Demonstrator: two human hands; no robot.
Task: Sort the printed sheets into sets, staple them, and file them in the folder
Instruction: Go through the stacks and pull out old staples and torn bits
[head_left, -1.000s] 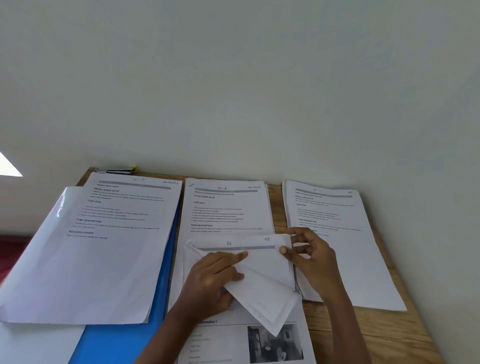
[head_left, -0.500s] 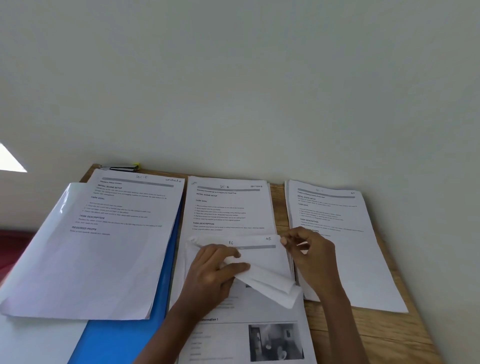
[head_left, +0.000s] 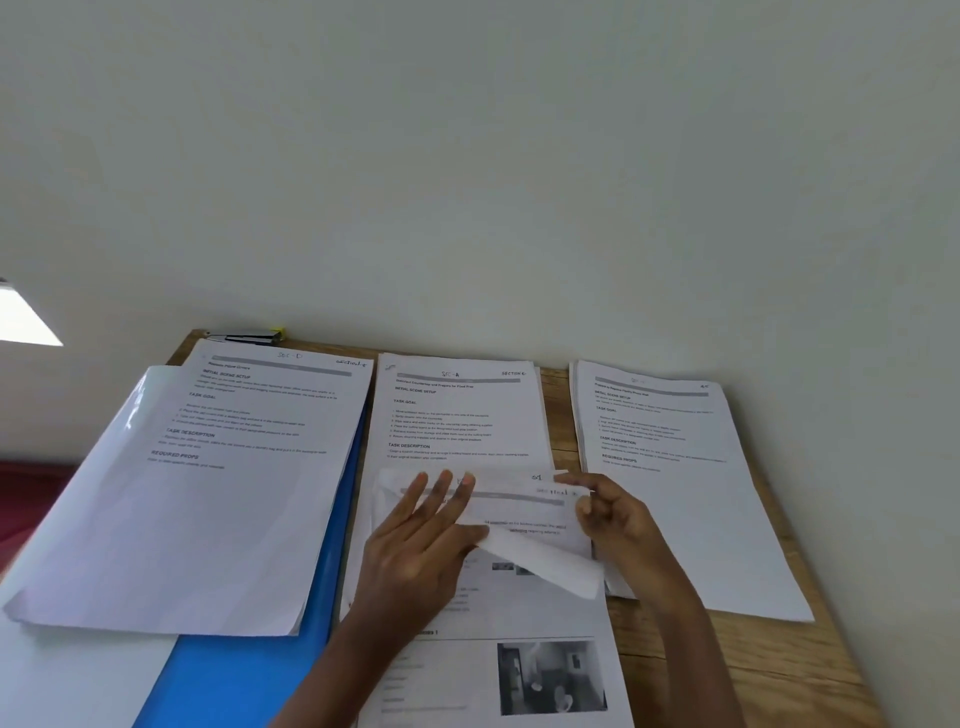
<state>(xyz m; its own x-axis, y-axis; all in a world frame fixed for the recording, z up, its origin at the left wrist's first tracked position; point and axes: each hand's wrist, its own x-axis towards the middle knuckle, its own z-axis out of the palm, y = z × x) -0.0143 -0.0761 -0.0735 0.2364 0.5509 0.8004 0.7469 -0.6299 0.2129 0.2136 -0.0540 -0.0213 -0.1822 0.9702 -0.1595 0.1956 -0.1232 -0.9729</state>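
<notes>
Head view, surfaces: a light-brown wooden table (head_left: 561, 415) with visible grain stands against a plain, pale matte wall (head_left: 467, 156). A glossy blue plastic folder (head_left: 249, 675) lies flat at the left, partly under paper.
Paper stacks: three flat rectangular stacks of white printed sheets lie side by side. The left stack (head_left: 208, 493) rests on the folder, the centre stack (head_left: 462, 410) is just beside it, and the right stack (head_left: 675, 467) is near the table's right edge.
Task sheets: a bent bundle of white printed sheets (head_left: 524, 519) lies over the near part of the centre stack. Its lower portion is curled up and back. A grey header bar and handwriting cross its top, and the print is blurred.
Left hand (head_left: 415, 551): spread wide with straight fingers, pressing flat on the bundle's left part.
Right hand (head_left: 618, 519): narrow, with fingers curled, pinching the bundle's right edge.
Edges and room: a strip of bare wood shows between the centre and right stacks. More bare wood shows at the near right corner.
Back edge: a slim black-and-silver tool with a yellow tip (head_left: 249, 336) lies by the wall behind the left stack, too small to identify.
Near edge: a white page with a dark greyscale photo (head_left: 550, 675) lies between the forearms.
</notes>
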